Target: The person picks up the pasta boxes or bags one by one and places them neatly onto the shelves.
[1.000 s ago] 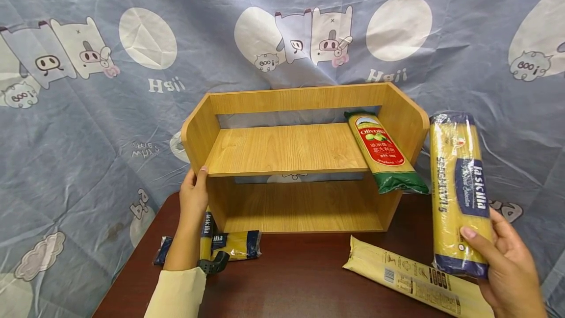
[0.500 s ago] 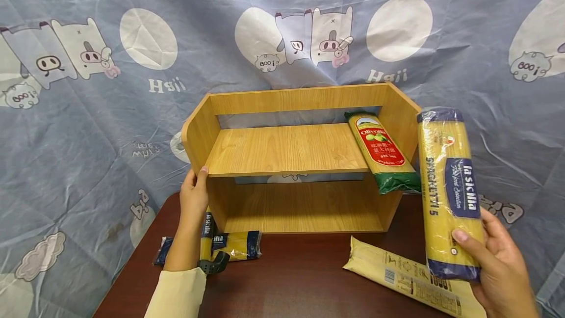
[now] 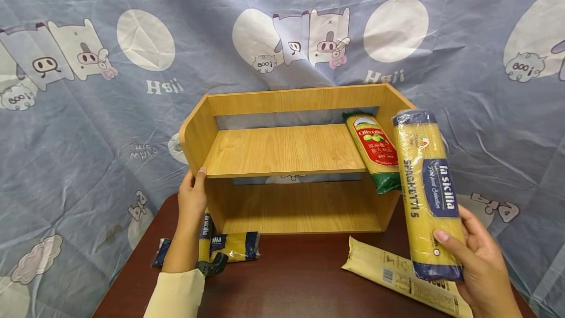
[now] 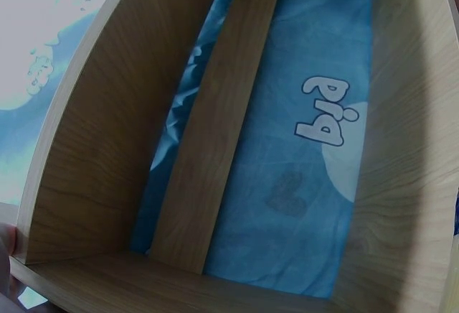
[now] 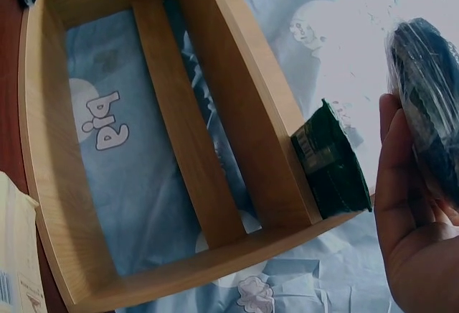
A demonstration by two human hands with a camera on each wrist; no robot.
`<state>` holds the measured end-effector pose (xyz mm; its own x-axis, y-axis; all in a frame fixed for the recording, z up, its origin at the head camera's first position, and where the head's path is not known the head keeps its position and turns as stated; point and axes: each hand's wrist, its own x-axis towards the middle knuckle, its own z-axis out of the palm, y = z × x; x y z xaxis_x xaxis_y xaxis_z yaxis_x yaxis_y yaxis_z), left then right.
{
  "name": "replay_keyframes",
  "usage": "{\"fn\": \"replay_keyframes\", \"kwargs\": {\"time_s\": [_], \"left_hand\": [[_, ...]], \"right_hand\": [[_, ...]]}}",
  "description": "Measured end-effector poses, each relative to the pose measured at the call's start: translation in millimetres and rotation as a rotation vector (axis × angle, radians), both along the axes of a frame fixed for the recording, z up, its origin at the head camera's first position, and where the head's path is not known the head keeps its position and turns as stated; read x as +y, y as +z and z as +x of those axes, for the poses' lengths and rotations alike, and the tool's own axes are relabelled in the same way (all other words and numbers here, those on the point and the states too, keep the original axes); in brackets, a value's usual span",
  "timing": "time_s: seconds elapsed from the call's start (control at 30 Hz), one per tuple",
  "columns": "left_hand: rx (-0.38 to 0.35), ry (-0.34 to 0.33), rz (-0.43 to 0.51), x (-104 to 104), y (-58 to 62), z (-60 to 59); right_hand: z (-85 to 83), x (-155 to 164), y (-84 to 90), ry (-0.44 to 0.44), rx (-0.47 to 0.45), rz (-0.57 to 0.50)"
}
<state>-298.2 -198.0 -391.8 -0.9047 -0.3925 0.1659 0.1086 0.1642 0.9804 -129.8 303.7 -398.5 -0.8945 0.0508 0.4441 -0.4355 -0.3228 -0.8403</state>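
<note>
The left hand (image 3: pixel 192 195), stretched forward, grips the wooden shelf (image 3: pixel 287 148) by its left side, thumb at the front edge; its other fingers are mostly hidden, so how far they curl is hard to tell. The right hand (image 3: pixel 481 259), raised, holds a spaghetti pack (image 3: pixel 427 198) near its lower end, thumb across the front; the pack leans slightly left, apart from the red-labelled pack (image 3: pixel 375 146) on the upper board.

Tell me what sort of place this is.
Probably a makeshift staged corner rather than a working kitchen or shop: a printed cloth hangs behind, a two-tier wooden shelf stands on a table, and the right hand holds a spaghetti pack.
</note>
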Motion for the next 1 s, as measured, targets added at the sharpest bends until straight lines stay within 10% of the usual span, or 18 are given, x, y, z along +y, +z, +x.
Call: {"fn": "replay_keyframes", "kwargs": {"time_s": [1.0], "left_hand": [[0.001,0.0,-0.009,-0.6,0.2,0.9]], "right_hand": [[-9.7,-48.5,-0.2,0.054,-0.124,0.179]]}}
